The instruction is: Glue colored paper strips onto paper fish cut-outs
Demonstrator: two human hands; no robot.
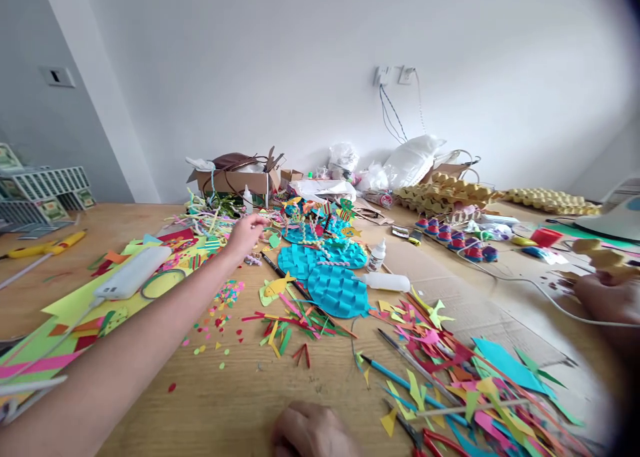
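From the lower left my left arm stretches over the table. My left hand (247,235) has its fingertips pinched together beside the blue paper pieces; anything between them is too small to make out. My right hand (313,431) is curled low at the near edge, partly cut off, and its palm side is hidden. In front of it lies a blue scaly paper shape (337,290), with a yellow paper fish (279,285) to its left. A white glue bottle (377,255) stands behind another white bottle (387,282) lying down.
Paper scraps (450,370) and red-handled scissors (440,440) lie at right. Another person's hand (607,300) holds egg-carton pieces (600,257). A white cable (540,290) crosses there. At left are a white power bank (133,273) and a yellow glue gun (65,243).
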